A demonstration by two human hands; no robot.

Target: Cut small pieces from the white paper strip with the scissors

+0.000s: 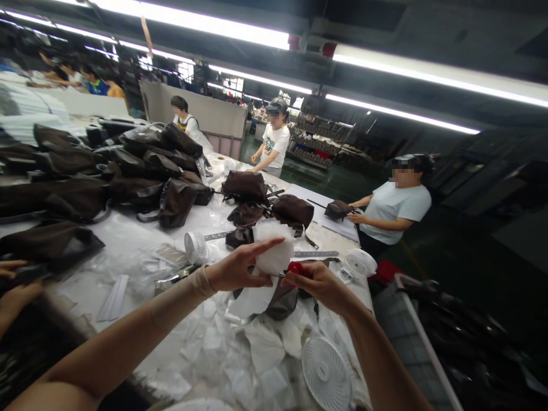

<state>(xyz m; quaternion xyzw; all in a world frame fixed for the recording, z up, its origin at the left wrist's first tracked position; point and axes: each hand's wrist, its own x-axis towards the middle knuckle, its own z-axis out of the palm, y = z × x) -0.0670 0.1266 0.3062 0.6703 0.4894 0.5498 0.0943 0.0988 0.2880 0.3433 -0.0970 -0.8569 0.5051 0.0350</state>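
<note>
My left hand (240,267) is stretched out with the index finger and thumb apart, beside a crumpled white wad of packing material (274,248). Whether the fingers touch the wad I cannot tell. A small red-handled tool (296,268) is gripped in my right hand (323,284), its short metal tip pointing left toward my left thumb. Its exact kind is too small to make out. Beneath both hands lies a dark brown leather-like bag (282,305), partly hidden by a white sheet (252,299).
Dark brown bags (141,165) are heaped at the left; others (293,211) lie ahead. White fans (326,371) stand among paper scraps. A crate (422,337) is at the right. Co-workers (394,205) stand across the table; another person's hands (17,291) show at far left.
</note>
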